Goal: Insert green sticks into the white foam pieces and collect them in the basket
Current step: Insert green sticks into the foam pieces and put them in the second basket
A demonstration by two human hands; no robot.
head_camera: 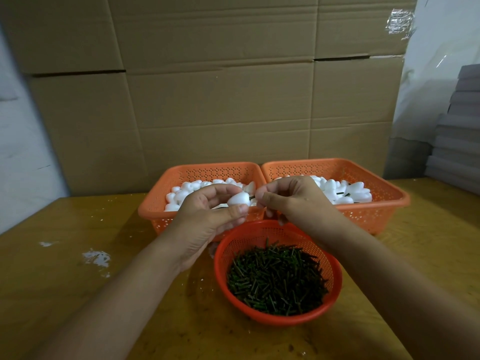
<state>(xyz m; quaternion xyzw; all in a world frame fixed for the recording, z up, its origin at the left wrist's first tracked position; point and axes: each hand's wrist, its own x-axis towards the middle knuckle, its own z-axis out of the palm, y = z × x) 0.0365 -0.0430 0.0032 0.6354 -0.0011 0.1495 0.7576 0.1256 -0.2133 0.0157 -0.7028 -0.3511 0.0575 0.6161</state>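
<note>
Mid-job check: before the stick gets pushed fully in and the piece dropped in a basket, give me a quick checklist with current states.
1. Left hand grips the white egg-shaped foam piece: ok.
2. Right hand pinches the thin green stick: ok.
3. Stick tip meets the foam: ok; depth: cannot tell.
4. Right rectangular orange basket already holds stuck pieces, has room: ok.
5. Round red basket stocked with sticks: ok.
6. Left rectangular orange basket stocked with foam: ok.
</note>
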